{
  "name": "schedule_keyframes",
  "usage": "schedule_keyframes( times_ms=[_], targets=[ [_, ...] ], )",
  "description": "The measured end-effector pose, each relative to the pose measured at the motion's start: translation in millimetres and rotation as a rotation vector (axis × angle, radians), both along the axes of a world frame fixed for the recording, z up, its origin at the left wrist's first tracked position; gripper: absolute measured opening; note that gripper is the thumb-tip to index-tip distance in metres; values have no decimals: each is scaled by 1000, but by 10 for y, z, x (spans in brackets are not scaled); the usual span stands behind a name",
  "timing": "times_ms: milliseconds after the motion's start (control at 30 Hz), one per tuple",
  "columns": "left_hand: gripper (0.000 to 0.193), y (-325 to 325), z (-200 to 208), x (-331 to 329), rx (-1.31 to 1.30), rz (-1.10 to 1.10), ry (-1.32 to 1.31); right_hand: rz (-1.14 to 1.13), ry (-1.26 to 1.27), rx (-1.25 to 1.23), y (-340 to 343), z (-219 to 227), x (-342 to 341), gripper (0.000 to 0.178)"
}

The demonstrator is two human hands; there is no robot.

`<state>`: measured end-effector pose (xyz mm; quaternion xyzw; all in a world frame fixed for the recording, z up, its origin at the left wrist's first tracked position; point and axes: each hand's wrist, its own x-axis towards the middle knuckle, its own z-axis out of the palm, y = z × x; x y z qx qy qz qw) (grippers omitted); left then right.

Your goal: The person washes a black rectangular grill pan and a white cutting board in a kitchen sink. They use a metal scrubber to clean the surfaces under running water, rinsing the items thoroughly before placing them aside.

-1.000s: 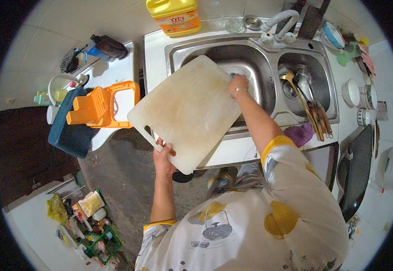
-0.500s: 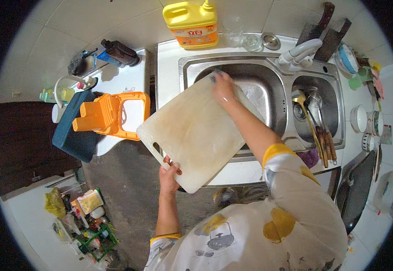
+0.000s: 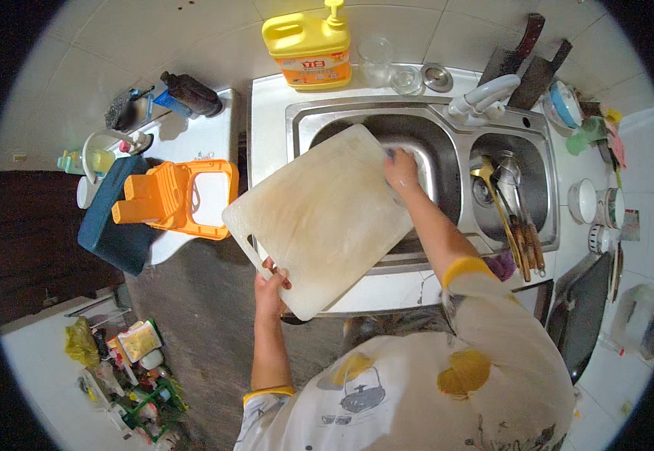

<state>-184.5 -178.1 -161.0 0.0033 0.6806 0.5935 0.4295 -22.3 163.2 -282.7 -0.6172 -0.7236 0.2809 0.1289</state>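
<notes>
A large whitish cutting board (image 3: 319, 218) with brownish stains is tilted over the front left of the big sink basin (image 3: 438, 139). My left hand (image 3: 270, 284) is closed on its lower left edge at the handle slot, fingertips showing through the hole. At the board's right edge is my right hand (image 3: 402, 171), closed on a small dark grey scouring pad (image 3: 390, 155), mostly hidden by the fingers. Whether the pad touches the board is hard to see.
Several long-handled utensils (image 3: 526, 225) lie in the small basin, beneath the white faucet (image 3: 484, 98). Behind the sink stand a yellow pump jug (image 3: 308, 45) and glass jars (image 3: 406, 80). Bowls (image 3: 582, 199) line the right. An orange plastic rack (image 3: 169, 199) sits at left.
My right hand has slid from the board's far top corner toward its right edge, nearer me. The left hand keeps its hold on the board.
</notes>
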Motion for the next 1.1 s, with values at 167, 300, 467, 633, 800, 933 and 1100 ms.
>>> schedule_keyframes(
  times_ms=[167, 300, 467, 633, 800, 933, 1100],
  targets=[
    [48, -22, 23, -59, -17, -74, 50, 42, 192, -167, 574, 3, -709, 44],
    [45, 6, 16, 39, 12, 21, 24, -35, 148, -295, 117, -110, 291, 72],
    [45, 2, -81, 32, 108, 26, 0, -47, -15, -187, -337, 167, 921, 56],
    [51, -24, -131, 74, 98, 64, -34, 227, 145, 361, -834, 431, 37, 42],
    [51, -76, -67, 22, 89, -14, -15, 482, 326, 335, -785, 574, -466, 39],
    [43, -20, -60, 7, 51, -5, 13, 321, 217, 197, -229, 416, -816, 34],
    [41, 20, 49, 21, 107, -1, -17, 731, 458, 405, -1366, 1055, -1343, 26]
  ],
)
